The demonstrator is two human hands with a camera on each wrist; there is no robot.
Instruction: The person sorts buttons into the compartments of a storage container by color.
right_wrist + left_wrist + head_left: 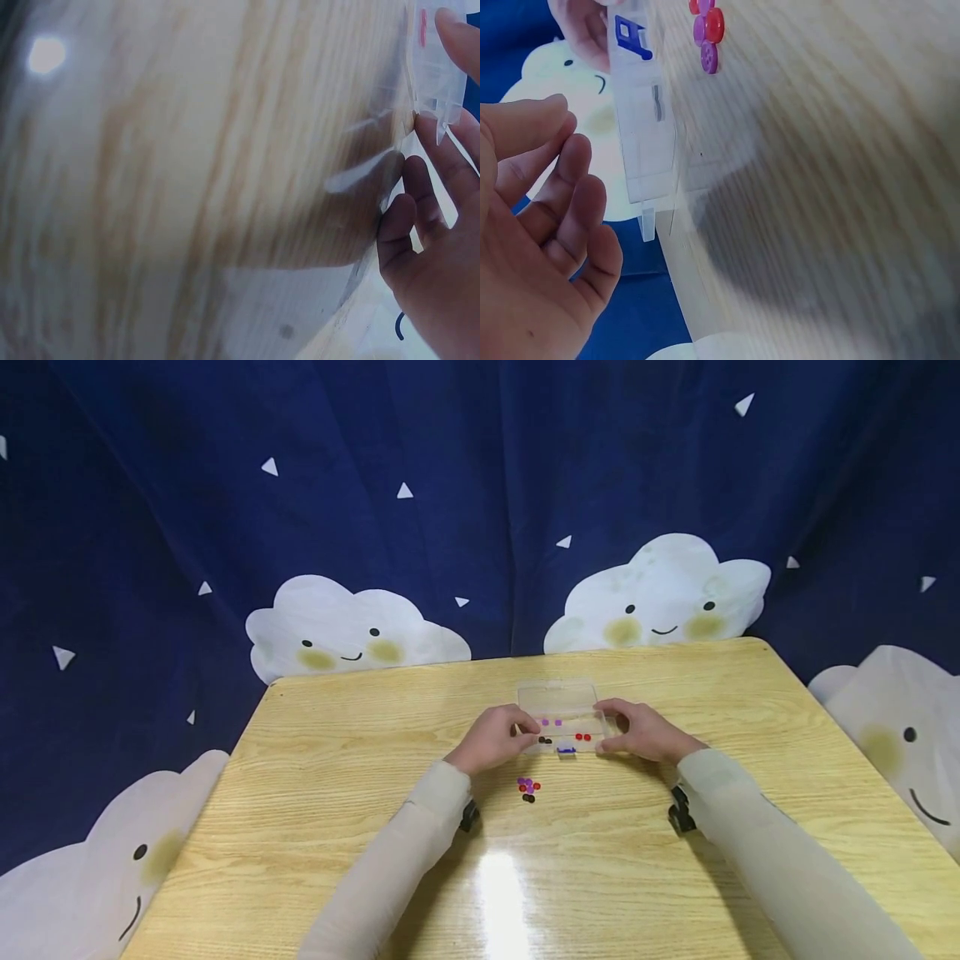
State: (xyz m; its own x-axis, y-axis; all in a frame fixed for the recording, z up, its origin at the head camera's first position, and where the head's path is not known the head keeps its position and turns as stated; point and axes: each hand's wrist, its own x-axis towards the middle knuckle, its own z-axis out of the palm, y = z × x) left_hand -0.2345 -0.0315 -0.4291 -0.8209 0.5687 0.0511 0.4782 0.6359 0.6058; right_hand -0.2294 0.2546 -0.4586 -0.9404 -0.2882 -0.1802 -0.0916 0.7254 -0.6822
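A clear plastic box with its lid raised stands on the table, a blue piece on its front wall. Inside lie purple buttons at the back, black buttons at front left and red buttons at front right. My right hand grips the box's right end between thumb and fingers. At the left end is my left hand, its fingers loosely bent. Nothing shows between its fingertips in the left wrist view. Loose purple, red and black buttons are clustered in front of the box.
The wooden table extends widely around the box, with a bright reflection near its front. Behind it hangs a dark blue curtain printed with white clouds. Black straps with small devices sit at both wrists.
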